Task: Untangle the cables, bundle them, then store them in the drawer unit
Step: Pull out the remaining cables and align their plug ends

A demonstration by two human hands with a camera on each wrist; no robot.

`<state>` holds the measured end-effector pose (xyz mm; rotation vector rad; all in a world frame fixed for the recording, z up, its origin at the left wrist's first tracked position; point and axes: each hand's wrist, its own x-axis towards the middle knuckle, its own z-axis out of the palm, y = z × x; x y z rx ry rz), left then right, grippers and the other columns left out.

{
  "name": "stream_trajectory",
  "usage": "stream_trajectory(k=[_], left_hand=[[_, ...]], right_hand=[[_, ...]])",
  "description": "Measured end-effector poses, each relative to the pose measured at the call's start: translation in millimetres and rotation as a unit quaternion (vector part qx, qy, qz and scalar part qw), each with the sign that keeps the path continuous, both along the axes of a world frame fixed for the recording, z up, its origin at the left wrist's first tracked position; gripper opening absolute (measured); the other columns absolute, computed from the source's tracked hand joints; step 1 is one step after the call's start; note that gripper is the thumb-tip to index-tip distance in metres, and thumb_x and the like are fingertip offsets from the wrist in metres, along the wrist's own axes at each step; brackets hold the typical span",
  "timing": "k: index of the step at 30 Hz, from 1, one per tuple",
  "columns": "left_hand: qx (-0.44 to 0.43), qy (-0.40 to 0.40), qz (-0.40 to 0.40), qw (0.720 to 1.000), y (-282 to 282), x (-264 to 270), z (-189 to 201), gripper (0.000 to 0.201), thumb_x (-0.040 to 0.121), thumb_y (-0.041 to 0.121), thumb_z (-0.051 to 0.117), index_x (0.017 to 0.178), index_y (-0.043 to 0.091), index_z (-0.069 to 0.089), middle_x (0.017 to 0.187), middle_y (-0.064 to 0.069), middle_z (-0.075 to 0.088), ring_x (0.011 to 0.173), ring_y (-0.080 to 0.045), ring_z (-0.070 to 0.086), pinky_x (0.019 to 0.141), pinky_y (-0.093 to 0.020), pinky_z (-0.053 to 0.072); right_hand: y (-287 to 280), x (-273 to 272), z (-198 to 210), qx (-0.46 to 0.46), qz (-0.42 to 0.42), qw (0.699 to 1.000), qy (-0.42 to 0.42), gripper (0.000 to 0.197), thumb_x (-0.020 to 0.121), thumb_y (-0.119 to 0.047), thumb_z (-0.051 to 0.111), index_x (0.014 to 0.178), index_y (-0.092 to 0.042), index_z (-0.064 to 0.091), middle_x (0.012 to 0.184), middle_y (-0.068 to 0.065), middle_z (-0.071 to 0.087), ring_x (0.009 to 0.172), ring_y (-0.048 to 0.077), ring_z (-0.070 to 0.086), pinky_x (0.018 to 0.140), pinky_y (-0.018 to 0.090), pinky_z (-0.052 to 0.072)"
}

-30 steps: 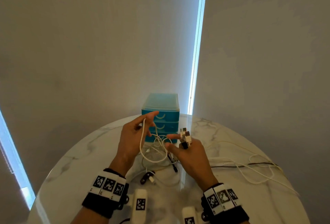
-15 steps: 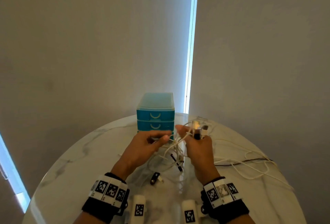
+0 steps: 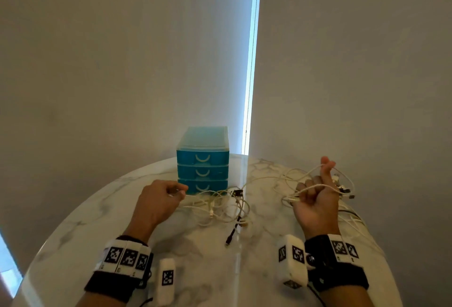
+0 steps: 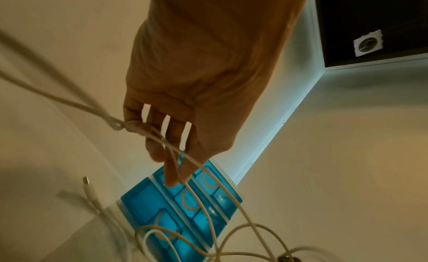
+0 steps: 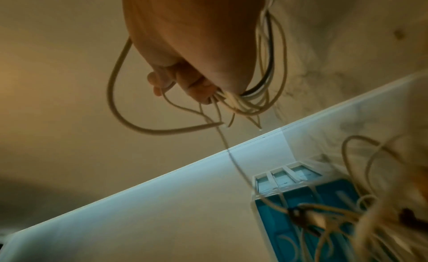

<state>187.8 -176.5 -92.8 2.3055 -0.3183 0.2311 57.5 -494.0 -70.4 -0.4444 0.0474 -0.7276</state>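
Note:
A blue three-drawer unit (image 3: 203, 160) stands at the back of the round marble table (image 3: 208, 270), all drawers closed. In front of it lies a loose tangle of white cables (image 3: 220, 206) with a black-tipped cable (image 3: 233, 229). My left hand (image 3: 159, 201) pinches a white cable strand just left of the unit; the same strand (image 4: 162, 143) runs between its fingers in the left wrist view. My right hand (image 3: 318, 194), palm up at the right, grips a bunch of white cables (image 5: 243, 101) with a black one among them.
More white and dark cable loops (image 3: 352, 221) trail over the table's right side toward its edge. Grey walls and a bright window gap (image 3: 252, 62) stand behind the table. Marker wristbands sit on both wrists.
The hands have pulled apart: the right swept far right with its bunch of cables, the left stayed near the unit. The cable tangle has spread out on the table between them.

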Motion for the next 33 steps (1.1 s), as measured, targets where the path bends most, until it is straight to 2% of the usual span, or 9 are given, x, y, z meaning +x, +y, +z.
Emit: stream_trajectory(k=[4,8,12,15,20,22,25,28,33], left_hand=[[0.012,-0.106,-0.023,0.994,-16,-12,13,0.034,0.097,0.04,0.073,0.131,0.042,0.07,0.14,0.007,0.066,0.126,-0.021,0.06,0.112,-0.052,0.047],[-0.027,-0.068,-0.225,0.971,-58,-49,38,0.049,0.094,0.055,0.072,0.141,0.046,0.062,0.139,0.021,0.061,0.127,-0.001,0.055,0.109,-0.03,0.049],[0.132,-0.054,-0.238,0.961,-90,-46,42,0.035,0.095,0.058,0.071,0.122,0.038,0.076,0.111,0.018,0.075,0.097,0.0,0.069,0.091,-0.029,0.058],[0.056,-0.034,-0.225,0.972,-88,-35,55,0.032,0.1,0.054,0.063,0.104,0.03,0.083,0.083,0.011,0.077,0.071,0.001,0.071,0.069,-0.016,0.054],[-0.115,-0.045,-0.151,0.981,-57,-18,85,0.054,0.1,0.068,0.05,0.101,0.028,0.086,0.092,0.008,0.081,0.084,-0.008,0.075,0.076,-0.026,0.063],[-0.1,-0.09,-0.117,0.984,-46,-14,89,0.057,0.102,0.068,0.046,0.093,0.03,0.086,0.089,0.011,0.08,0.082,-0.003,0.072,0.075,-0.024,0.053],[-0.204,-0.093,-0.073,0.972,-31,-15,93,0.063,0.105,0.067,0.041,0.086,0.023,0.081,0.078,0.003,0.076,0.067,-0.012,0.067,0.068,-0.024,0.048],[-0.313,-0.083,-0.016,0.946,-13,-14,102,0.06,0.11,0.06,0.04,0.091,0.018,0.079,0.079,-0.003,0.071,0.066,-0.018,0.06,0.064,-0.032,0.046],[-0.262,-0.069,-0.079,0.959,-10,-28,120,0.055,0.113,0.051,0.04,0.092,0.016,0.077,0.084,-0.005,0.07,0.069,-0.017,0.059,0.068,-0.031,0.047]], right_hand=[[18,-1,7,-0.053,0.045,0.998,0.001,0.023,0.103,-0.037,0.065,0.12,-0.024,0.074,0.058,-0.007,0.013,0.048,0.011,0.009,0.044,0.023,0.016],[29,0,10,-0.08,0.076,0.994,-0.004,0.023,0.102,-0.036,0.066,0.118,-0.023,0.075,0.063,-0.006,0.011,0.052,0.011,0.007,0.047,0.023,0.014],[25,-2,9,-0.074,0.086,0.993,-0.019,0.025,0.101,-0.038,0.067,0.119,-0.024,0.076,0.063,-0.006,0.011,0.052,0.011,0.007,0.049,0.025,0.013],[22,1,4,-0.147,0.067,0.986,0.037,0.032,0.101,-0.038,0.067,0.124,-0.017,0.073,0.057,-0.009,0.021,0.047,0.007,0.013,0.047,0.025,0.015],[36,7,-4,-0.351,-0.013,0.914,0.203,0.044,0.079,-0.053,0.084,0.105,-0.018,0.082,0.056,-0.001,0.04,0.046,0.012,0.032,0.043,0.027,0.027],[39,5,-6,-0.435,-0.023,0.869,0.236,0.032,0.083,-0.054,0.084,0.097,-0.025,0.084,0.054,0.002,0.051,0.046,0.017,0.042,0.047,0.026,0.036],[40,2,-10,-0.537,-0.022,0.807,0.247,0.017,0.089,-0.047,0.082,0.09,-0.03,0.084,0.066,0.012,0.067,0.058,0.032,0.054,0.064,0.032,0.047],[35,1,-5,-0.453,-0.094,0.831,0.309,0.039,0.091,-0.04,0.078,0.067,-0.012,0.067,0.055,0.001,0.05,0.057,0.018,0.045,0.06,0.034,0.04],[31,-9,15,-0.289,-0.146,0.914,0.245,0.043,0.087,-0.055,0.081,0.076,-0.016,0.066,0.057,0.002,0.043,0.049,0.015,0.037,0.052,0.03,0.032]])
